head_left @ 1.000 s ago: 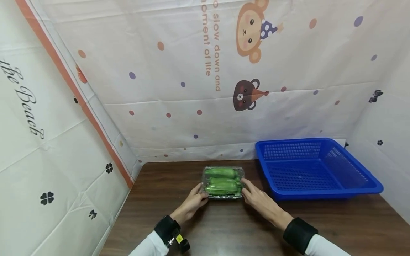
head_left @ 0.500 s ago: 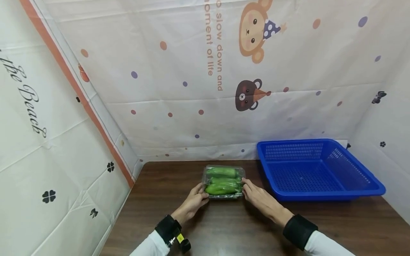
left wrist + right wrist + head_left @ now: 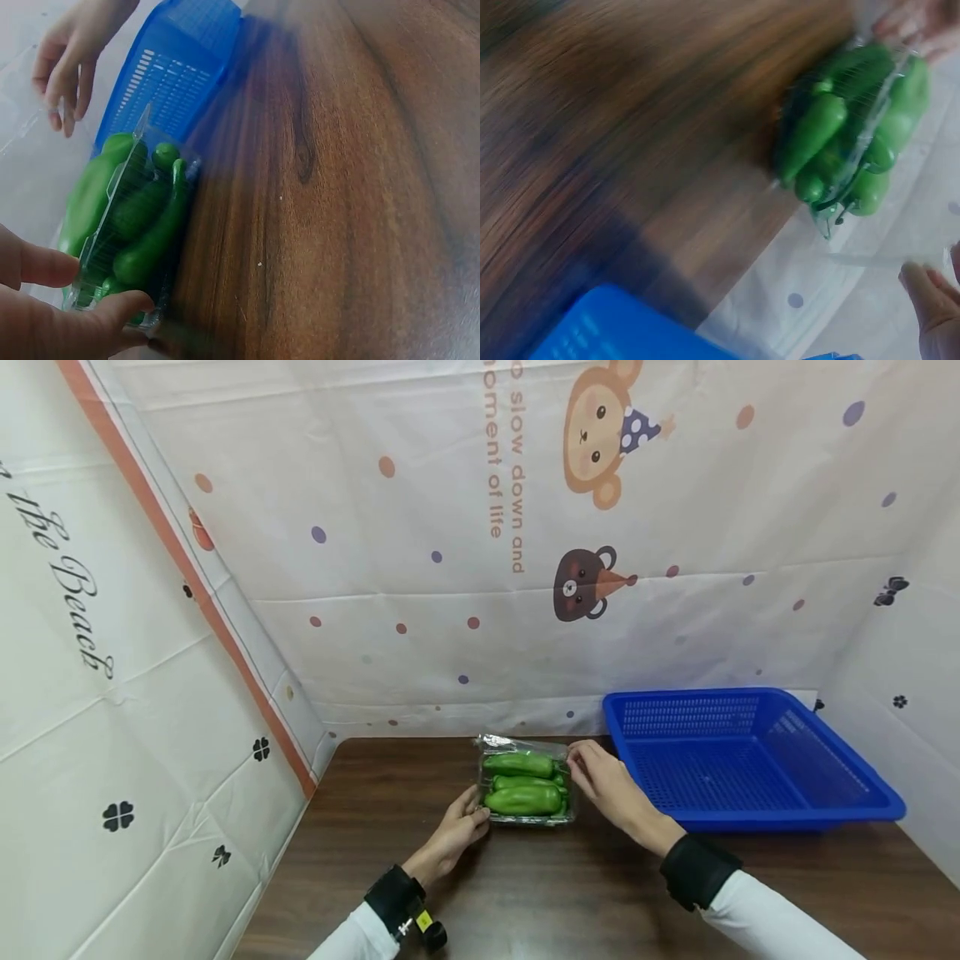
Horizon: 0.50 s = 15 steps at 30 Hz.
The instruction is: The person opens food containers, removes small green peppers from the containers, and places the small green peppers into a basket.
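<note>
A clear plastic box (image 3: pixel 525 793) of green peppers (image 3: pixel 522 800) lies on the dark wooden table (image 3: pixel 450 893). Its clear lid (image 3: pixel 501 743) stands lifted at the far side. My left hand (image 3: pixel 474 814) grips the box's near left corner, and the left wrist view shows the thumb (image 3: pixel 112 311) pressed on the box (image 3: pixel 124 225). My right hand (image 3: pixel 576 758) pinches the lid's right edge, beside the peppers. In the right wrist view the peppers (image 3: pixel 840 142) are blurred, with the lid's rim (image 3: pixel 862 259) close to a right fingertip (image 3: pixel 930 296).
A blue plastic basket (image 3: pixel 862 793) with nothing in it stands at the right rear of the table, just right of the box. White printed cloth walls close in the left, back and right sides. Bare wood lies in front of the box.
The lid has swung up and back from shut. My right hand has moved from the box's near right corner to the far right with the lid. The left hand has stayed put.
</note>
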### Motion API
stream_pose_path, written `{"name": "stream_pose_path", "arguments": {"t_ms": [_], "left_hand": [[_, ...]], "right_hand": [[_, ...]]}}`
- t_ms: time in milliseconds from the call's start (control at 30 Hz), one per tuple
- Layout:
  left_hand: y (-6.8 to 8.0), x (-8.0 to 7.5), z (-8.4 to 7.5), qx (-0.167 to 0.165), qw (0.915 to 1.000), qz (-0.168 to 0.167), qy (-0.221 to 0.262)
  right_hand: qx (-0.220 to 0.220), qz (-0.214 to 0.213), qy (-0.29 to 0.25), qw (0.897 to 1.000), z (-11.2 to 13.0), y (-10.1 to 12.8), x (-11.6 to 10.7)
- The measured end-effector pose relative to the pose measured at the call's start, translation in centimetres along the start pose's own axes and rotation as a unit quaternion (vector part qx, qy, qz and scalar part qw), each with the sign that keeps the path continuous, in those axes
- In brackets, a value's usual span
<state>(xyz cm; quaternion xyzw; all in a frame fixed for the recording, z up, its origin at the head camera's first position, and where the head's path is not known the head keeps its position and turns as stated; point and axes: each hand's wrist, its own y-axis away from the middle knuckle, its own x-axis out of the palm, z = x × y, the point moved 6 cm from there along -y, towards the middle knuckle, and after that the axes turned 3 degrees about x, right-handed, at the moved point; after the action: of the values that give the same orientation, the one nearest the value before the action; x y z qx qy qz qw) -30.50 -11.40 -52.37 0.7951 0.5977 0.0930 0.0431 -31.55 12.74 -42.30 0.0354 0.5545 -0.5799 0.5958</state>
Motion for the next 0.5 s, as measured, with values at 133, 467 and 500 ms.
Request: {"name": "stream_pose_path", "arguments": {"t_ms": [133, 467, 500], "left_hand": [[0.0, 0.0, 0.2, -0.001, 1.0000, -0.002, 0.001], [0.1, -0.3, 0.8, 0.007, 1.0000, 0.005, 0.001], [0.0, -0.3, 0.8, 0.007, 1.0000, 0.004, 0.003]], "right_hand": [[0.070, -0.033, -0.049, 0.996, -0.8, -1.1, -0.5], [0.147, -0.050, -0.095, 0.983, -2.0, -3.6, 0.1], [0.155, -0.049, -0.105, 0.981, -2.2, -3.7, 0.1]]}}
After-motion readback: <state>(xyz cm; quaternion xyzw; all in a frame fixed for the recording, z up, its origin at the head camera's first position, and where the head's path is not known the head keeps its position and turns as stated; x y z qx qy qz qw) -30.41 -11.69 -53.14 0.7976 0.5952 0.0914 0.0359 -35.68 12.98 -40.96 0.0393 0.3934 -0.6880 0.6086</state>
